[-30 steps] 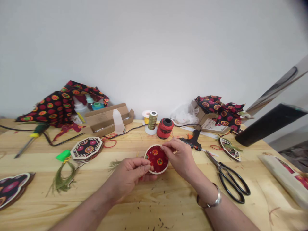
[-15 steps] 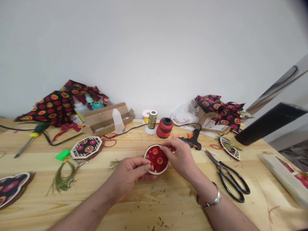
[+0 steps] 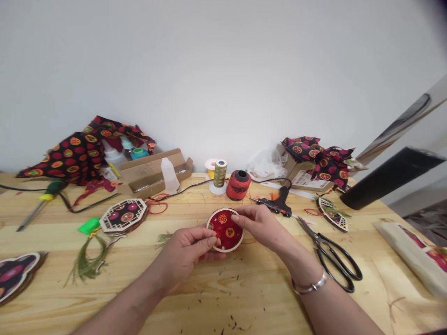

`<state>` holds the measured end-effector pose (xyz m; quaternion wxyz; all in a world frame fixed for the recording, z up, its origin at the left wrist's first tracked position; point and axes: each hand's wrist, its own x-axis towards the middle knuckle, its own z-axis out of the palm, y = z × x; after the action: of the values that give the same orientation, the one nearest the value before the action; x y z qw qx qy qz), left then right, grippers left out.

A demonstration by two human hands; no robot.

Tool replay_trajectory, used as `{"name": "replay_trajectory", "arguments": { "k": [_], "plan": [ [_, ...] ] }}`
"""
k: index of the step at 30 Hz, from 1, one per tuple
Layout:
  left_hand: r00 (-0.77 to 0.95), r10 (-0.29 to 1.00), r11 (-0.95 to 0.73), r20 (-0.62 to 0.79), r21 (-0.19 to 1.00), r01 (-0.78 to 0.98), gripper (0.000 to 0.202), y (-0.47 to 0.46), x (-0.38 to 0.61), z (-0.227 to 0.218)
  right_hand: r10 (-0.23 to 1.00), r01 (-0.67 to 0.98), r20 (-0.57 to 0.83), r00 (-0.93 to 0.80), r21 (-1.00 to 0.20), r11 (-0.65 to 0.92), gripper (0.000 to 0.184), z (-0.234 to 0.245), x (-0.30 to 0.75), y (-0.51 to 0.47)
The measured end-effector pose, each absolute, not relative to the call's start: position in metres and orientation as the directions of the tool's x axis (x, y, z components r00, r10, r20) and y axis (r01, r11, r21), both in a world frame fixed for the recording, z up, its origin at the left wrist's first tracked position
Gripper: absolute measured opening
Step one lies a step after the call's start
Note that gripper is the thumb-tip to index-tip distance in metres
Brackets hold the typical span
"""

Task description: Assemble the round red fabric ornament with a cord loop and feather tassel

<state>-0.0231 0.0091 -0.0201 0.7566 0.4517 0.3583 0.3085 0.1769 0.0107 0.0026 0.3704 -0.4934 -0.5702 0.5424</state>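
Over the middle of the table I hold a small round wooden frame (image 3: 227, 231) filled with dark red patterned fabric. My left hand (image 3: 188, 245) pinches its lower left edge, thumb in front and fingers behind. A bit of red shows beside that thumb, too small to name. My right hand (image 3: 261, 228) grips the upper right rim, thumb and fingers closed on it. A green tassel (image 3: 163, 239) lies just left of the frame, partly hidden by my left hand. Beyond the frame stands a spool of red thread (image 3: 239, 185).
A black glue gun (image 3: 279, 203) and black-handled scissors (image 3: 335, 260) lie to the right. An octagonal fabric ornament (image 3: 124, 217) and a screwdriver (image 3: 44, 202) are at left. At the back stand a cardboard box (image 3: 150, 174) and a gold thread spool (image 3: 220, 174).
The fingers of my right hand have flattened along the rim, and its wrist has shifted slightly right. The frame stays in both hands. The whole view has shifted a little.
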Motion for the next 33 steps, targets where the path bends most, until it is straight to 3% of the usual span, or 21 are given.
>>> {"name": "replay_trajectory", "arguments": {
  "k": [4, 11, 25, 33],
  "plan": [
    [0.546, 0.793, 0.391, -0.268, 0.913, -0.120, 0.014, 0.0101, -0.0232, -0.0198, 0.970, 0.156, -0.134, -0.204, -0.982, -0.103, 0.025, 0.0056, 0.1773, 0.0104],
    [0.429, 0.869, 0.233, -0.247, 0.969, 0.087, 0.018, 0.0111, -0.0261, -0.0225, 0.980, 0.219, -0.131, -0.149, -0.971, -0.097, 0.020, 0.0061, 0.1766, 0.0109],
    [0.410, 0.883, 0.203, -0.227, 0.974, 0.102, 0.019, 0.0122, -0.0257, -0.0215, 0.983, 0.181, -0.150, -0.108, -0.975, -0.129, 0.022, 0.0059, 0.1736, 0.0109],
    [0.386, 0.876, 0.314, -0.290, 0.949, 0.001, 0.019, 0.0103, -0.0244, -0.0170, 0.966, 0.065, -0.245, -0.082, -0.968, -0.241, 0.023, 0.0086, 0.1708, 0.0092]
  ]
}}
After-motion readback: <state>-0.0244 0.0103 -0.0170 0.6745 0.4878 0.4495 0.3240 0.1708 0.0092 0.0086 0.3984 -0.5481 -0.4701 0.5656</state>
